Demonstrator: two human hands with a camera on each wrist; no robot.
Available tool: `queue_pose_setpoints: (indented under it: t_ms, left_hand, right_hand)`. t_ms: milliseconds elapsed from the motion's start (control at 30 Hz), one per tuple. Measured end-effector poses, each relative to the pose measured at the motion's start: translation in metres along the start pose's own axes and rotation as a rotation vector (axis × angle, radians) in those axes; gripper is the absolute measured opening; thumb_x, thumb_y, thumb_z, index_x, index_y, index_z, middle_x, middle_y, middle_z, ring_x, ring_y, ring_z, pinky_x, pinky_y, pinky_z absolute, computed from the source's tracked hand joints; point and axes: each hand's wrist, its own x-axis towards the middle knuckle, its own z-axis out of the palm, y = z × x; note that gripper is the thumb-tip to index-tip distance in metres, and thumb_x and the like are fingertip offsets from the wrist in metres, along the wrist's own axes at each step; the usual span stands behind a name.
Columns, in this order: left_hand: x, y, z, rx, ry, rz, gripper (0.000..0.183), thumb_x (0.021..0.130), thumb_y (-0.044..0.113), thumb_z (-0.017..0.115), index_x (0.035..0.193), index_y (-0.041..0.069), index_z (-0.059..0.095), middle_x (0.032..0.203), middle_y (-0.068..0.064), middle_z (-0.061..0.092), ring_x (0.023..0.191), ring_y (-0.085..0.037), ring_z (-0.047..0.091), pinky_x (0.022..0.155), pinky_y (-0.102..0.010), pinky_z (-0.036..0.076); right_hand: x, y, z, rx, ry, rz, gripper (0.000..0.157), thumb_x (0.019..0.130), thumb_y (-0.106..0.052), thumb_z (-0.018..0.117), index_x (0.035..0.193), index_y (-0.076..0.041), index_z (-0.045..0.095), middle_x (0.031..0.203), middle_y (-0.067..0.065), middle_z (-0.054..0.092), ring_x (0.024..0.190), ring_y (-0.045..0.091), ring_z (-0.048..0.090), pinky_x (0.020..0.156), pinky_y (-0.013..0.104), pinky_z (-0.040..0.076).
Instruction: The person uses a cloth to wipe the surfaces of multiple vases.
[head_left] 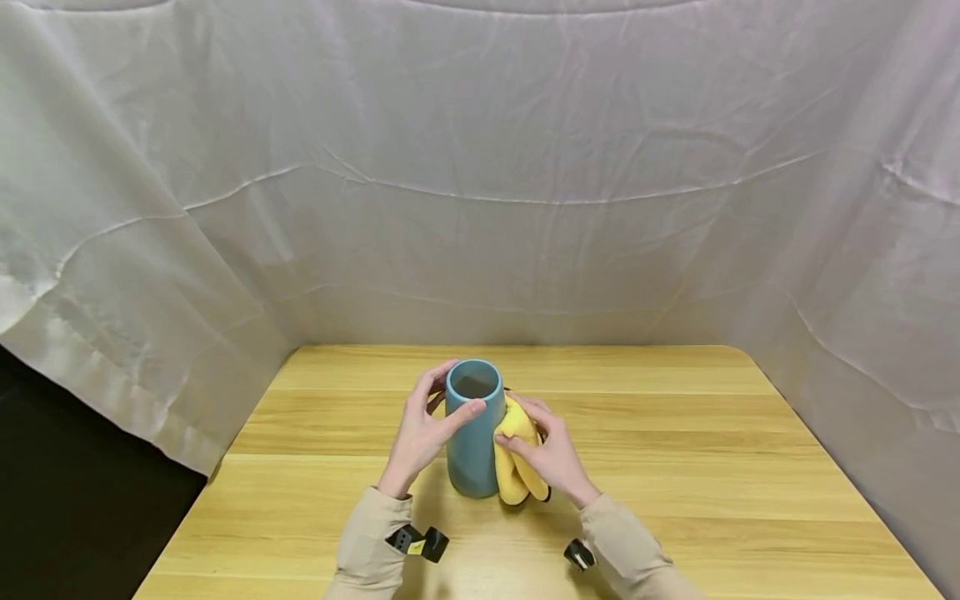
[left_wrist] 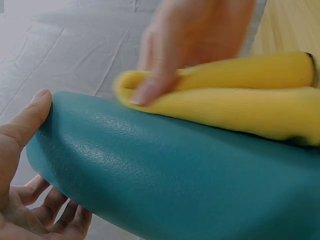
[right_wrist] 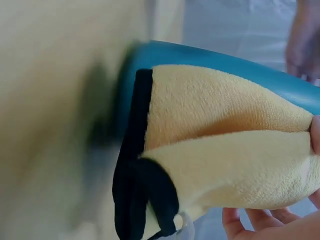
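A tall blue-green vase [head_left: 472, 450] with a round open mouth stands upright on the wooden table. My left hand [head_left: 422, 429] grips it near the rim, thumb on the near side and fingers round the far left side. In my right hand [head_left: 551, 450] is a folded yellow cloth [head_left: 512, 475] with black edging, pinched between thumb and fingers. The cloth [left_wrist: 240, 105] lies along the vase's right side in the left wrist view. Its black-trimmed end [right_wrist: 145, 190] hangs toward the vase's base in the right wrist view.
The light wood table [head_left: 712, 467] extends to both sides of the vase. A grey-white curtain [head_left: 525, 233] hangs behind and along the sides. Something black [head_left: 75, 467] fills the lower left. Each wrist wears a small black camera [head_left: 431, 544].
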Motion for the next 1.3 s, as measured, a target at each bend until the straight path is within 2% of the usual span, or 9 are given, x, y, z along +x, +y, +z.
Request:
queue_pose_setpoints:
  t_ms: [167,300,600,800,967,1133,1300]
  left_hand:
    - [0.000,0.000,0.000,-0.003,0.000,-0.001,0.066,0.084,0.019,0.082,0.143,0.015,0.053,0.134,-0.008,0.059,0.125,-0.028,0.053,0.116,-0.054,0.040]
    - [0.000,-0.001,0.000,-0.005,-0.002,0.002,0.066,0.084,0.018,0.082,0.143,0.015,0.052,0.135,-0.009,0.059,0.124,-0.028,0.053,0.115,-0.055,0.040]
    - [0.000,-0.001,0.000,-0.010,0.000,-0.001,0.065,0.084,0.017,0.082,0.143,0.016,0.053,0.135,-0.009,0.059,0.124,-0.029,0.053,0.116,-0.055,0.039]
    - [0.000,0.000,0.000,-0.003,-0.005,0.002,0.066,0.085,0.019,0.082,0.144,0.015,0.052,0.135,-0.009,0.059,0.124,-0.029,0.053,0.115,-0.055,0.040]
    - [0.000,0.000,0.001,0.001,0.001,-0.014,0.066,0.084,0.020,0.082,0.143,0.015,0.052,0.135,-0.007,0.059,0.126,-0.028,0.053,0.116,-0.054,0.040]
    - [0.000,0.000,0.000,0.004,0.001,-0.008,0.066,0.085,0.021,0.082,0.143,0.015,0.052,0.135,-0.009,0.059,0.126,-0.029,0.053,0.116,-0.055,0.040]
    - [0.000,0.000,0.000,0.005,0.000,-0.007,0.066,0.085,0.020,0.082,0.143,0.015,0.052,0.134,-0.009,0.059,0.126,-0.030,0.053,0.116,-0.054,0.040]
  right_hand:
    - [0.015,-0.026,-0.005,0.006,0.021,-0.084,0.060,0.085,-0.010,0.080,0.141,-0.009,0.059,0.130,0.015,0.065,0.110,0.020,0.061,0.091,0.027,0.053]
    - [0.022,-0.041,-0.007,0.013,0.013,-0.106,0.060,0.085,-0.009,0.080,0.141,-0.011,0.059,0.133,0.015,0.063,0.116,0.028,0.060,0.093,0.030,0.053]
    - [0.023,-0.046,-0.009,0.010,-0.003,-0.096,0.061,0.085,-0.009,0.080,0.142,-0.010,0.059,0.136,0.016,0.061,0.119,0.032,0.060,0.095,0.030,0.053]
    - [0.022,-0.039,-0.009,0.000,-0.004,-0.091,0.061,0.085,-0.011,0.081,0.142,-0.010,0.058,0.134,0.015,0.062,0.116,0.030,0.061,0.093,0.030,0.054]
    - [0.013,-0.022,-0.007,-0.019,-0.013,-0.058,0.061,0.085,-0.013,0.081,0.141,-0.008,0.059,0.132,0.016,0.064,0.112,0.028,0.062,0.090,0.027,0.054]
    - [0.001,0.000,-0.003,-0.048,-0.047,0.026,0.062,0.084,-0.015,0.082,0.140,-0.007,0.059,0.132,0.016,0.064,0.113,0.030,0.063,0.088,0.026,0.054]
    - [-0.007,0.012,0.000,-0.071,-0.069,0.111,0.062,0.083,-0.016,0.083,0.140,-0.009,0.060,0.133,0.014,0.064,0.118,0.029,0.060,0.093,0.030,0.051]
